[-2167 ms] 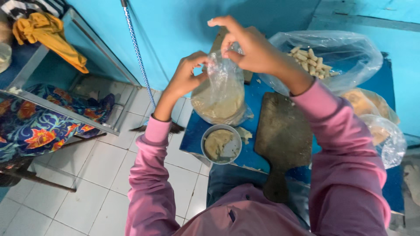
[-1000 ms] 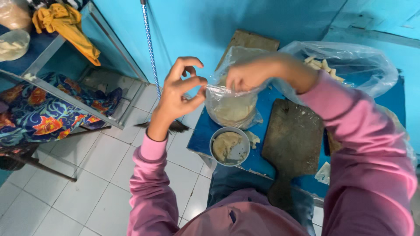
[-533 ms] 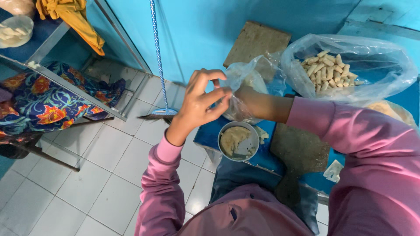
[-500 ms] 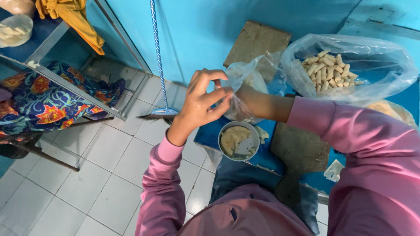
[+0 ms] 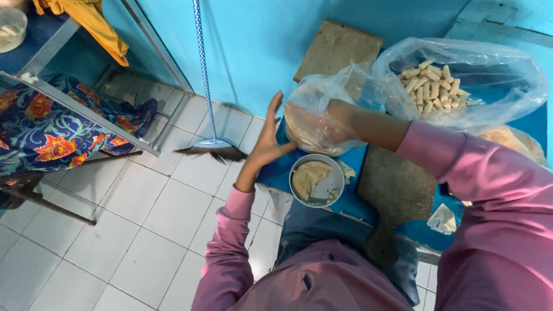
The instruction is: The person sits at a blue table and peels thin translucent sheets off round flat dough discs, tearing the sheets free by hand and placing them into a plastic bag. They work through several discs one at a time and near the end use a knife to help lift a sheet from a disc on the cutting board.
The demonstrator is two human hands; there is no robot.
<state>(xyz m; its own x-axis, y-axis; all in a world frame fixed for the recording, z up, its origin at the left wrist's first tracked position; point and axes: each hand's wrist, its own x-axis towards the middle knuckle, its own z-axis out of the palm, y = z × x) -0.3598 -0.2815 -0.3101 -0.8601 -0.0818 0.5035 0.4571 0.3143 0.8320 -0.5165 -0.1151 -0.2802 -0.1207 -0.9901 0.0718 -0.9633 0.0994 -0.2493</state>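
Now the left hand [image 5: 266, 141] has let go of the small clear bag [image 5: 322, 115], fingers spread wide and flat beside it at 9 o'clock; a second ago both hands worked its neck. Right hand [image 5: 340, 115] alone grips the bag, fingers closed on it, low over the blue worktop [image 5: 276, 173], so the closing looks done. Count: one metal bowl [image 5: 317, 179] at 6 o'clock, one dark board [image 5: 397, 190], one big bag of pale sticks [image 5: 455, 86] at 3 o'clock, one broom [image 5: 210, 144].
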